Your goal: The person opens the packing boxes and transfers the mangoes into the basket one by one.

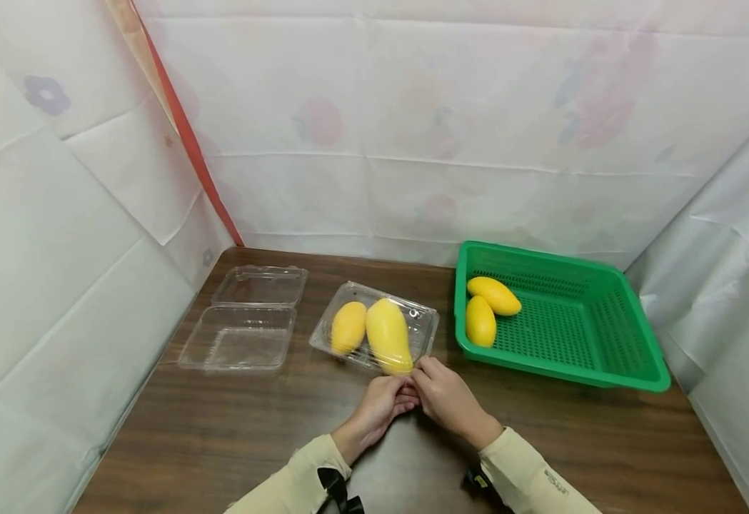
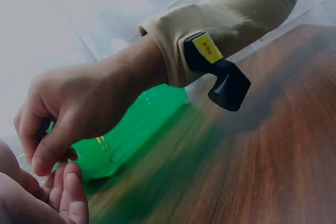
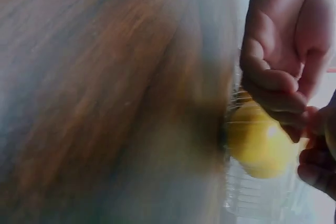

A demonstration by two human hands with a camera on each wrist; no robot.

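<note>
A clear plastic clamshell box (image 1: 424, 325) stands mid-table with its lid folded over. Through the plastic show a smaller mango (image 1: 348, 327) and a larger, longer mango (image 1: 388, 332). My left hand (image 1: 379, 408) and right hand (image 1: 446, 397) meet at the box's near right corner, fingertips close together, pinching at its edge. In the left wrist view the right hand (image 2: 79, 103) has its thumb bent against the fingers. The right wrist view has the left hand's (image 3: 283, 66) curled fingers beside the mango (image 3: 257, 137); the pinched edge is mostly hidden.
To the left lies another clear clamshell box (image 1: 235, 339), open, its lid tilted back. A green basket (image 1: 560, 375) on the right holds two mangoes (image 1: 493, 295) at its left end. White sheets (image 1: 374, 128) hang behind and at both sides of the brown table (image 1: 310, 435).
</note>
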